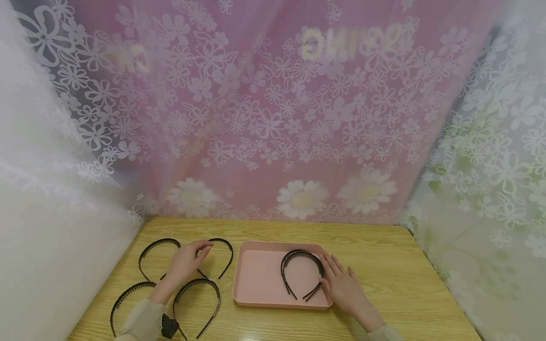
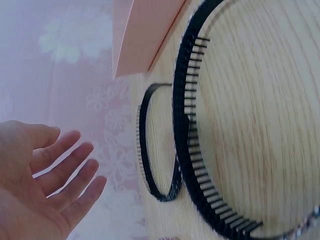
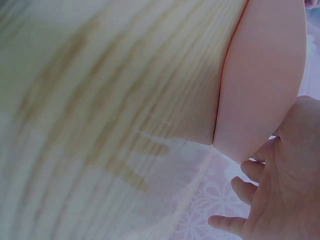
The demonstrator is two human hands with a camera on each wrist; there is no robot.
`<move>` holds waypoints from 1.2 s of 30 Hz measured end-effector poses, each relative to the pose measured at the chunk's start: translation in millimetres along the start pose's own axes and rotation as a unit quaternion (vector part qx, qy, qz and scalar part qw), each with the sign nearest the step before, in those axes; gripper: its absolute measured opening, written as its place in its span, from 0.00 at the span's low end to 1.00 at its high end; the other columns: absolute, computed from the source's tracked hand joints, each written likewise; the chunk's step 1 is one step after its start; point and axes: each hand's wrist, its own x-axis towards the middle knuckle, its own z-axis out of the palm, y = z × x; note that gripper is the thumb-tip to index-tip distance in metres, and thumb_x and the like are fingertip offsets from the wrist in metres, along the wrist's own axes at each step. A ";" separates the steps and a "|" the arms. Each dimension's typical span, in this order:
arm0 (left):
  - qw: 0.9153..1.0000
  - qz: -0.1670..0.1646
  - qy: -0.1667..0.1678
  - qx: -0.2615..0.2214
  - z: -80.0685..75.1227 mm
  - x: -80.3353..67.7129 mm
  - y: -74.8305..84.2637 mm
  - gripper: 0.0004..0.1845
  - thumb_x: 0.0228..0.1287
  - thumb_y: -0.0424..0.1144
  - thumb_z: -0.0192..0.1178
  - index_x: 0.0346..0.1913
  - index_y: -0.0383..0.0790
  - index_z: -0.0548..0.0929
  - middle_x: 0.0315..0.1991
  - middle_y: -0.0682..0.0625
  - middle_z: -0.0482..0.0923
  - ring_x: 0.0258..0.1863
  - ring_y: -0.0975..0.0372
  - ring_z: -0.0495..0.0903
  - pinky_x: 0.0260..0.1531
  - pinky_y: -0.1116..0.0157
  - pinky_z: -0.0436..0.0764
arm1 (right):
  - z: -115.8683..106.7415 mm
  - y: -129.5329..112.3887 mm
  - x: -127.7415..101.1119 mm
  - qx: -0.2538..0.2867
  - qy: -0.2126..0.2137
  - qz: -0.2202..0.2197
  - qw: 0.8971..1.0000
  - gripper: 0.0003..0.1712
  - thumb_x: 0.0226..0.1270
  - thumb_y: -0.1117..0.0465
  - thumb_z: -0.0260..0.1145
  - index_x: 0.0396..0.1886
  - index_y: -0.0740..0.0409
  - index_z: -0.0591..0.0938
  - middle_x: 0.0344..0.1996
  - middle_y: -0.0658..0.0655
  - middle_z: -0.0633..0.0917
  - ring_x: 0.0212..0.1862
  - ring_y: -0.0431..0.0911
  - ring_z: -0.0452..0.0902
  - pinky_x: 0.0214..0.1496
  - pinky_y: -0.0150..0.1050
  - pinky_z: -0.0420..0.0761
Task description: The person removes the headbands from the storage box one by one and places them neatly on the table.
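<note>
My left hand is above the headbands on the left of the table, its fingers loosely extended with nothing in them, as the left wrist view shows. Near it lie black toothed headbands: one at the back left, one at the back right, one at the front left, one at the front right. In the pink tray, overlapping black headbands lie toward the right side. My right hand rests at the tray's right rim, fingers fairly straight, thumb reaching over beside those headbands.
The wood-grain table carries everything. A pink flowered curtain hangs behind it, with pale sheets at the left and right. A small black device sits on my left wrist.
</note>
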 end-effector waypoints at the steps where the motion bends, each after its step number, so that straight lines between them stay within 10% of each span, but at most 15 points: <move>1: 1.000 0.003 0.003 0.000 1.8 0.1 3.3 0.14 0.76 0.39 0.59 0.56 0.36 0.86 0.50 0.41 0.86 0.35 0.53 0.85 0.35 0.56 0.83 | 0.5 0.6 -0.1 -0.005 0.000 -0.002 1.000 0.34 0.76 0.53 0.62 0.76 0.61 0.67 0.74 0.62 0.68 0.71 0.62 0.67 0.60 0.72 0.70; 18: 0.991 0.117 0.029 0.053 52.7 -3.3 35.9 0.29 0.75 0.39 0.59 0.72 0.26 0.69 0.70 0.32 0.70 0.69 0.36 0.67 0.65 0.40 0.69 | -10.8 -7.1 2.1 0.005 -0.044 0.026 0.999 0.35 0.77 0.53 0.62 0.77 0.61 0.65 0.77 0.61 0.64 0.75 0.60 0.63 0.66 0.71 0.66; 36: 0.993 0.045 -0.062 0.089 100.7 -13.2 47.4 0.45 0.74 0.58 0.55 0.80 0.33 0.53 0.80 0.38 0.51 0.79 0.41 0.49 0.66 0.26 0.48 | -7.1 -4.0 1.0 0.007 -0.031 0.019 0.999 0.35 0.77 0.53 0.62 0.77 0.61 0.66 0.76 0.61 0.65 0.74 0.60 0.63 0.65 0.72 0.66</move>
